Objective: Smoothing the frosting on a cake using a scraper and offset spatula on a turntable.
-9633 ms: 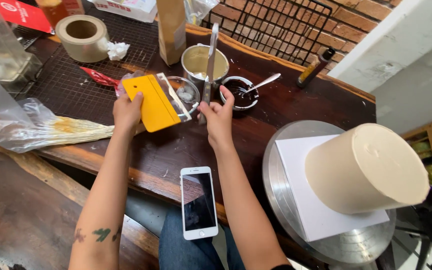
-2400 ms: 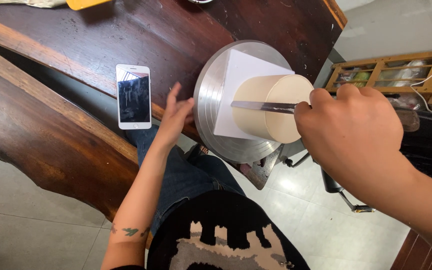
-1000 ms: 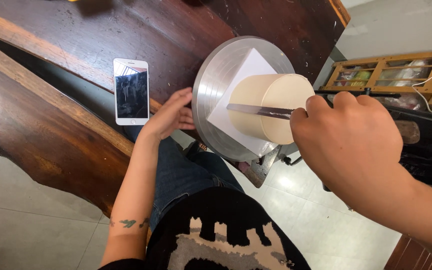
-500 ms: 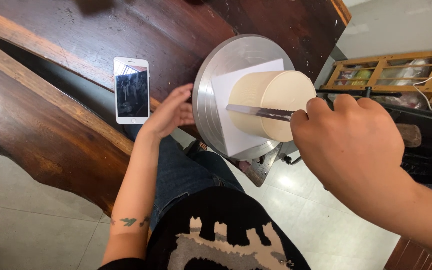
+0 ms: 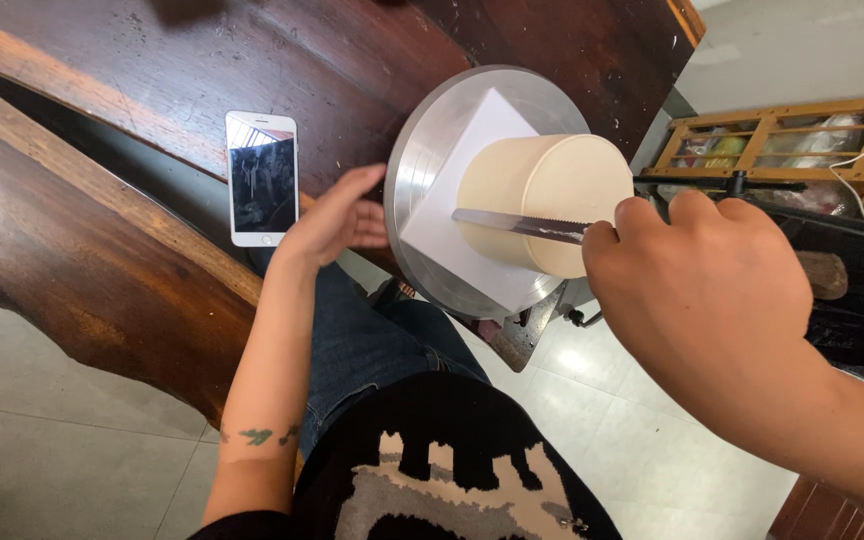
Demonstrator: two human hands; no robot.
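Since half a second ago I see little change: my left hand (image 5: pixel 337 215) has stayed at the near rim of the turntable (image 5: pixel 422 170), and the right hand (image 5: pixel 712 290) has kept the blade against the cake, with the white board looking turned a touch on the plate. My right hand is closed in a fist around the handle of the long serrated knife (image 5: pixel 517 224); the handle itself is hidden inside the grip, and only the blade shows, running leftward from my knuckles and lying flat against the side of the cream-coloured round cake (image 5: pixel 552 185). The cake sits just left of and above that hand, touching the blade, with its smooth top facing toward the right of the view. My left hand is open, fingers loosely spread and apart, clamped on nothing; its fingertips lie at the metal turntable's edge, though I cannot tell for certain whether they press on it. The cake stands on a white square board (image 5: pixel 472 130), which lies on the silver turntable, and the turntable stands at the edge of the dark wooden desk (image 5: pixel 252 60). Just left of my left hand a white smartphone (image 5: pixel 261 178) lies face up on the desk. Beyond the right hand a wooden glazed rack (image 5: pixel 782 150) stands by the wall.
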